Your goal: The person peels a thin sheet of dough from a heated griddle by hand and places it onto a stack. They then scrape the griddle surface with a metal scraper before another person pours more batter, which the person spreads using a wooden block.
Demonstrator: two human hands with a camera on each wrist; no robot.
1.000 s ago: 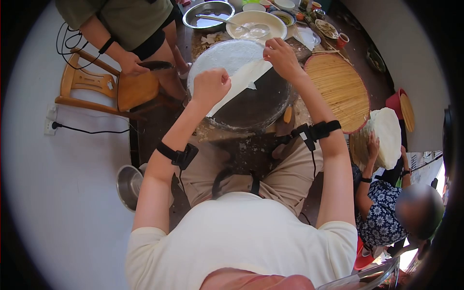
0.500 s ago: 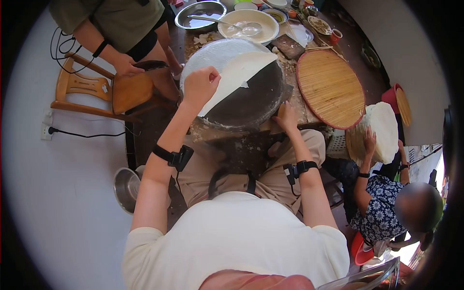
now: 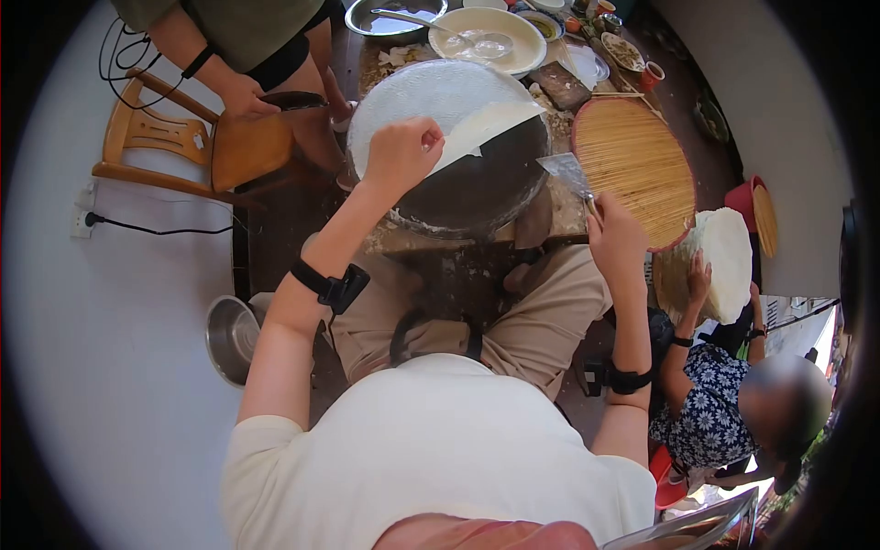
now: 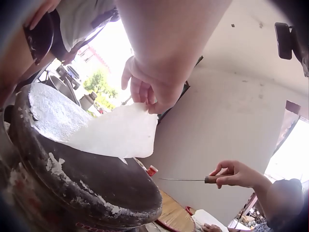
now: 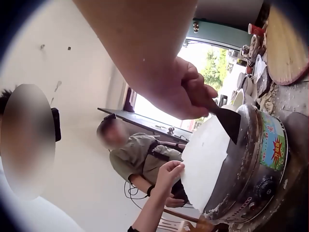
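Note:
My left hand (image 3: 403, 158) pinches the edge of a thin white pancake (image 4: 120, 130) and holds that side up off a round electric griddle (image 3: 458, 206). In the left wrist view the pancake slopes from the fingertips down to the griddle, where whitish crust still covers the far part. The near half of the plate is bare and dark. My right hand (image 3: 619, 234) grips the handle of a flat metal scraper (image 3: 566, 170), raised off the griddle's right side with its blade toward the rim. In the right wrist view the scraper's blade (image 5: 229, 122) overlaps the griddle's edge.
Behind the griddle stand a batter bowl (image 3: 527, 66) with a ladle and a metal basin (image 3: 396, 26). A round straw mat (image 3: 632, 174) lies to the right. Beyond it another person holds a thick white stack (image 3: 729, 261). Someone stands at left beside a wooden chair (image 3: 247, 156).
My right hand let go of the pancake's edge, dropped to the griddle's front right, and has come up rightward with the scraper. My left hand kept its pinch throughout.

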